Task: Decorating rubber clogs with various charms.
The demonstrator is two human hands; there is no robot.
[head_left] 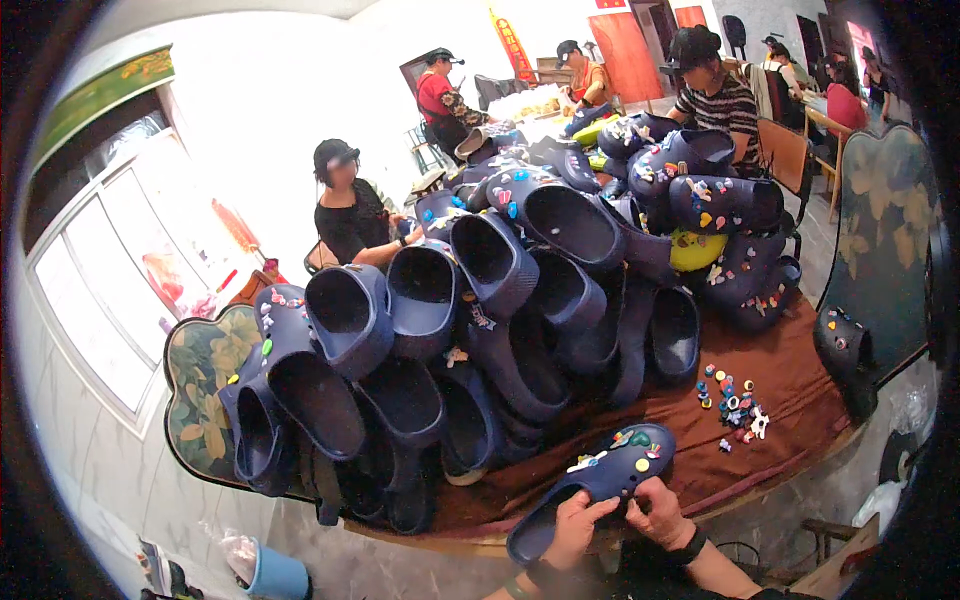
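A navy foam clog [612, 482] with colourful charms on its toe lies tilted at the table's front edge, its heel toward me. My left hand [574, 528] grips the clog's side by the foot opening, thumb and fingers closed on it. Against the toe's right side, my right hand [660, 518] is closed with its fingers pinched together; whatever may be between them is hidden. Near the clog's upper right, a small heap of loose charms [738, 405] in mixed colours rests on the brown cloth [640, 425].
A tall pile of navy clogs [420, 295], many with charms, covers the table's left and middle. Another clog [843, 345] stands at the right edge by a floral panel [880, 230]. Several people sit or stand beyond. A blue bin [278, 572] is on the floor.
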